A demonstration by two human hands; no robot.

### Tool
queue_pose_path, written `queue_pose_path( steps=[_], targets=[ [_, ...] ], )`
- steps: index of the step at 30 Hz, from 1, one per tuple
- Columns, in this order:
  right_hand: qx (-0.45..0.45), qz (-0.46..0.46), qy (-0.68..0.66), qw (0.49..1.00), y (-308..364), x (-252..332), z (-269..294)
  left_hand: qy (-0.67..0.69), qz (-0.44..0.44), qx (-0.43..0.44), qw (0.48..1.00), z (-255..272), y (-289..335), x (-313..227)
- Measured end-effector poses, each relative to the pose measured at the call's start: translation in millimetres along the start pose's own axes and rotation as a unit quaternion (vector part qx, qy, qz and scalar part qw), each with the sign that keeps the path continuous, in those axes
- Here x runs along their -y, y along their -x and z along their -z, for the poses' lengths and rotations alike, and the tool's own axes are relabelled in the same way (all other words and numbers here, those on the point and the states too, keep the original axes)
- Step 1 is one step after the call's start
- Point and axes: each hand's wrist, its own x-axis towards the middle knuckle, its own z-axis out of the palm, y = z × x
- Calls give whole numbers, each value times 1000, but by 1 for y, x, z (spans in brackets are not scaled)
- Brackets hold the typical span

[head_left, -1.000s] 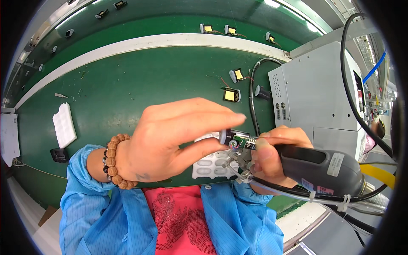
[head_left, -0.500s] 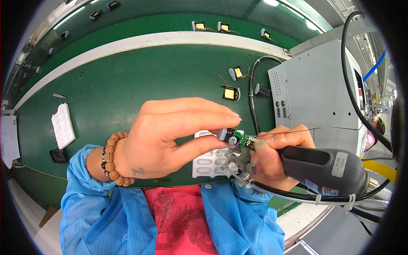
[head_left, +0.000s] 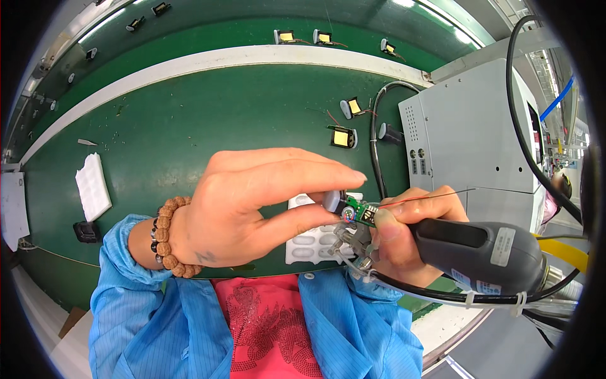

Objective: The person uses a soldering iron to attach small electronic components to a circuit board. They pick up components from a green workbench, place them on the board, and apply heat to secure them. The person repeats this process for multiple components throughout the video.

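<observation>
My left hand (head_left: pixel 252 205) pinches a small black part with a rounded grey cap (head_left: pixel 332 201) between thumb and fingers. Fixed to this part is a green circuit board (head_left: pixel 362 212), from which a thin red wire (head_left: pixel 420 197) runs to the right. Closed around the front of a handheld tool with a dark grey handle (head_left: pixel 470 243) is my right hand (head_left: pixel 407 234). Its thumb tip lies at the board's right end; whether it presses on the board I cannot tell. The tool's metal fitting (head_left: pixel 358 243), with thin tubing, sits just below the board. A white moulded tray (head_left: pixel 304 254) lies partly hidden beneath.
Behind the hands, two similar black units (head_left: pixel 341 137) lie on the green table beside a black cable (head_left: pixel 374 148). A grey machine box (head_left: pixel 461 126) stands at right. White foam (head_left: pixel 93 186) and a black piece (head_left: pixel 86 232) lie left. More units (head_left: pixel 285 36) sit beyond the white ledge.
The capped part and its board have tilted and shifted slightly in my left hand's pinch. The grey handle has moved a little left. Units beyond the ledge have slid slightly left.
</observation>
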Motion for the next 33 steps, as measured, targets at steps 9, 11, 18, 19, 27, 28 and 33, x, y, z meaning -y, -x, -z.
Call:
queue_pose_path(
  steps=[9,11,18,19,27,28,33],
  targets=[
    [27,-60,-62,996,-2,6,5,-2,-108,26,994,3,-1,12],
    [22,-62,-78,995,-1,4,4,0,-83,28,996,3,1,9],
    [26,51,-148,987,7,1,24,-45,60,-40,996,-7,29,30],
    [36,70,-161,984,10,1,29,-63,76,-39,994,-13,37,39],
    [-2,159,-172,972,14,1,20,-140,41,-21,989,-80,58,98],
    [1,160,-166,973,12,0,19,-143,44,-25,988,-83,60,103],
    [28,161,-148,975,7,-1,14,-111,58,-33,992,-90,62,111]
  ],
)
